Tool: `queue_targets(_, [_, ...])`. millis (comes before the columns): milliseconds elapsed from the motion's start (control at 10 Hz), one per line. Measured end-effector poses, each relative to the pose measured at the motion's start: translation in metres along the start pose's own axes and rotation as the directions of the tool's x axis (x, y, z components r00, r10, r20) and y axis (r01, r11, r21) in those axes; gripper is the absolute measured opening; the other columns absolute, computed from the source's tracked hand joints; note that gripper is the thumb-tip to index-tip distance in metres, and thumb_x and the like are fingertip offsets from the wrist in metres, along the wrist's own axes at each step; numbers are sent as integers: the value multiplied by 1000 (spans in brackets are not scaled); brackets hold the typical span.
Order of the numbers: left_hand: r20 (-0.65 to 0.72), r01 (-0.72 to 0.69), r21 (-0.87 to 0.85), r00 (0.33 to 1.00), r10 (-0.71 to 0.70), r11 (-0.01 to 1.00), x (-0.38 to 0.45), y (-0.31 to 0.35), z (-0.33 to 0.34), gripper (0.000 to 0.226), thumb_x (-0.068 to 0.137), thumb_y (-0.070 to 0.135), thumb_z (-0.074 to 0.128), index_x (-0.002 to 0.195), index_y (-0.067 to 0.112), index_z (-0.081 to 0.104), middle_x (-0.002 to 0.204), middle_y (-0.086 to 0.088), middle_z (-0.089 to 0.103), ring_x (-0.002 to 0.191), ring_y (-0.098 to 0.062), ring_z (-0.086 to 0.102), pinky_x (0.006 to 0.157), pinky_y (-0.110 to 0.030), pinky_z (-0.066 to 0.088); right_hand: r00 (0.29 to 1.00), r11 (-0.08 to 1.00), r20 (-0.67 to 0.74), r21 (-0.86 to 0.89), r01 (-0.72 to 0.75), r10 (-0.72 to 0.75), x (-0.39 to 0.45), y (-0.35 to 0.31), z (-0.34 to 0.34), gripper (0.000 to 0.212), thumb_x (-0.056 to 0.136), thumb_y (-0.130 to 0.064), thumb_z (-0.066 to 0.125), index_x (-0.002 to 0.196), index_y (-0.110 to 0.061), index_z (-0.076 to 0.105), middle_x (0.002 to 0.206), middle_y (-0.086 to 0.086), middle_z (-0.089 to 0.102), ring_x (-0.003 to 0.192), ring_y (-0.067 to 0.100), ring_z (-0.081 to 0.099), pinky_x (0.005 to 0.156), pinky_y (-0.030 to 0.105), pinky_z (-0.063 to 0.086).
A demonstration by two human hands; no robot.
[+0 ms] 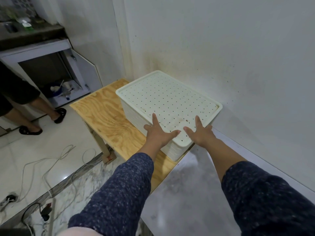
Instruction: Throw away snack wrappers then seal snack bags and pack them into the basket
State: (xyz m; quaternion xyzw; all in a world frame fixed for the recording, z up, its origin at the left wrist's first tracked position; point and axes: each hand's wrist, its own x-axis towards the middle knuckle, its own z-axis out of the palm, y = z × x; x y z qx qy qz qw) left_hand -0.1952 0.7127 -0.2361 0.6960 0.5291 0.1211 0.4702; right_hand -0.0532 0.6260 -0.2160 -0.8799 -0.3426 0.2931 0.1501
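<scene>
In the head view, a cream plastic basket [136,116] with ribbed sides stands on a plywood table [105,113], pushed into the corner against the white wall [221,48]. A perforated cream lid [170,99] covers the basket fully, its rim seated all round as far as can be seen, so whatever lies inside is hidden.

Both hands rest flat on the near end of the lid. The left hand [158,132] has its fingers straight and spread, the outer fingers reaching over the lid's left edge and the thumb pointing right across the dotted surface. The right hand [200,132] lies just beside it, fingers likewise straight and splayed, its outer fingers at the lid's right edge by the wall. Neither hand grasps anything; both are laid open on the lid, thumbs nearly meeting but apart. Dark blue speckled sleeves [119,193] cover both forearms up to the wrists.

Nearer the camera, the plywood gives way to a grey surface [187,193] along the wall. On the tiled floor [42,142] to the left lie loose white cables [56,159]. Farther left stand another person's legs in black slippers [59,114], before an open white cabinet [51,65] holding some dishes.
</scene>
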Motion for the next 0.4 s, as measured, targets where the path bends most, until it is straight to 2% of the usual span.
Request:
queue_targets(100, [27, -6, -72, 1000, 8, 997, 2, -7, -1, 102, 70, 65, 64, 144, 46, -5, 146, -19, 17, 123, -32, 42, 81, -30, 38, 999, 998, 18, 34, 44, -45, 3, 1, 1, 81, 92, -57, 37, 149, -27, -11, 155, 17, 21, 140, 35, 27, 112, 43, 26])
queue_targets(200, [53, -60, -33, 997, 62, 998, -5, -18, -4, 85, 79, 69, 49, 143, 48, -2, 142, -20, 33, 118, -33, 48, 93, -37, 42, 995, 995, 21, 47, 93, -94, -2, 6, 2, 76, 93, -53, 37, 150, -26, -6, 155, 10, 25, 139, 33, 31, 110, 40, 28])
queue_targets(300, [11, -175, -116, 984, 177, 978, -15, -24, -13, 85, 84, 61, 49, 144, 45, -8, 151, -9, 28, 130, -29, 41, 102, -41, 40, 991, 981, -14, 134, 137, -136, -8, 11, 2, 71, 93, -54, 38, 150, -28, 4, 156, 5, 26, 139, 30, 31, 111, 38, 27])
queue_targets(400, [35, -193, -109, 980, 198, 975, -41, -55, -24, 86, 88, 47, 56, 146, 42, -7, 137, -8, 44, 111, -23, 57, 88, -34, 50, 966, 945, -207, 252, 208, -157, -38, 26, 18, 66, 93, -48, 44, 149, -29, 15, 147, 6, 40, 130, 25, 43, 101, 34, 38])
